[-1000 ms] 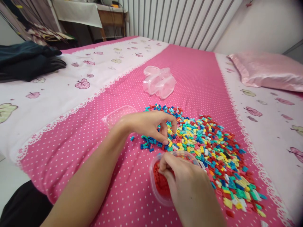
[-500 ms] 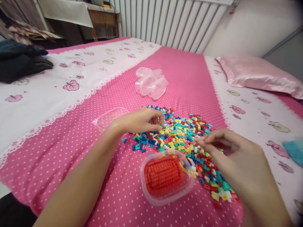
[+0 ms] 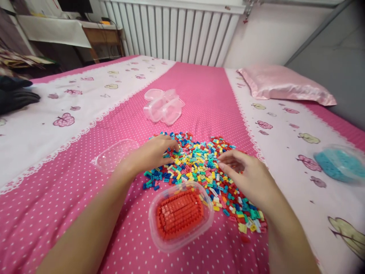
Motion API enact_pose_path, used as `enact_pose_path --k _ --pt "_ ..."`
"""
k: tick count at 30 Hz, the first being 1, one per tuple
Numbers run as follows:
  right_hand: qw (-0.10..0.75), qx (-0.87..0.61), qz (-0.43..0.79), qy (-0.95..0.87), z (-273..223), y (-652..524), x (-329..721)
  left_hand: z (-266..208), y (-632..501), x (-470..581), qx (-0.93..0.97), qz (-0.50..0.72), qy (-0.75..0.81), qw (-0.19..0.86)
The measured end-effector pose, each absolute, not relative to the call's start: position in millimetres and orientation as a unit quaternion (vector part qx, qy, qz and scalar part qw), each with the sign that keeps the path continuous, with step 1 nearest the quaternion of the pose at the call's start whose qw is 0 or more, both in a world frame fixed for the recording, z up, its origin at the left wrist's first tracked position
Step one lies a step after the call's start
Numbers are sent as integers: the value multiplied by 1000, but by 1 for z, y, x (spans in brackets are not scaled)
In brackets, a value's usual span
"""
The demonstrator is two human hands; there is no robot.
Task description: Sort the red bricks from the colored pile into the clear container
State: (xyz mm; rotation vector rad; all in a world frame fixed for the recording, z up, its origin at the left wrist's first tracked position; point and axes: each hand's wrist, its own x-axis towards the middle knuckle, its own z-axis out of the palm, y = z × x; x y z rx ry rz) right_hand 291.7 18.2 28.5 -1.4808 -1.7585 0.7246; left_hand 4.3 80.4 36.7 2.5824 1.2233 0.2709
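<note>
A broad pile of small multicoloured building bricks (image 3: 196,163) lies on the pink dotted bedspread. Over its left part is my left hand (image 3: 156,152), palm down, fingers bent and thumb held apart from them. My right hand (image 3: 245,167) hovers at the pile's right side, with a gap between thumb and fingertips and no brick visible in it. In front of the pile stands a clear plastic container (image 3: 154,232), where red bricks (image 3: 181,213) are packed in neat rows. Both hands hide some of the loose bricks.
A clear lid (image 3: 114,156) lies left of the pile, by my left wrist. Farther back are several clear containers (image 3: 164,108). A tub of teal pieces (image 3: 339,163) sits at the right, and a pink pillow (image 3: 285,85) lies behind it.
The view has swung, so everything sits farther left in the picture. My right thumb and fingers have come apart from a pinch. The left thumb has also parted from its fingers.
</note>
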Motion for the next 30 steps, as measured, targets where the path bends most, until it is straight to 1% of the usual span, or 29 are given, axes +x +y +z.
enact_pose_path --k 3,8,10,13,15,19,23,27,30 --pt "339 -592 257 -684 26 20 295 37 81 4 889 93 427 137" --pt "303 -614 170 -709 15 24 301 37 82 6 883 78 437 150" --pt "279 -615 157 -720 10 25 302 38 82 7 883 76 436 153" --pt "231 -601 181 -744 5 23 302 38 82 9 883 73 438 152" --pt "217 -589 200 -752 5 23 302 39 82 10 883 73 437 152" --pt "250 -575 226 -746 13 24 309 40 84 8 890 86 422 152" --pt "269 -602 210 -722 22 27 324 38 89 5 896 99 406 152" --pt "246 -636 209 -700 25 28 331 33 94 5 896 100 398 170" --pt "221 -613 242 -718 24 28 324 28 96 5 893 101 399 181"
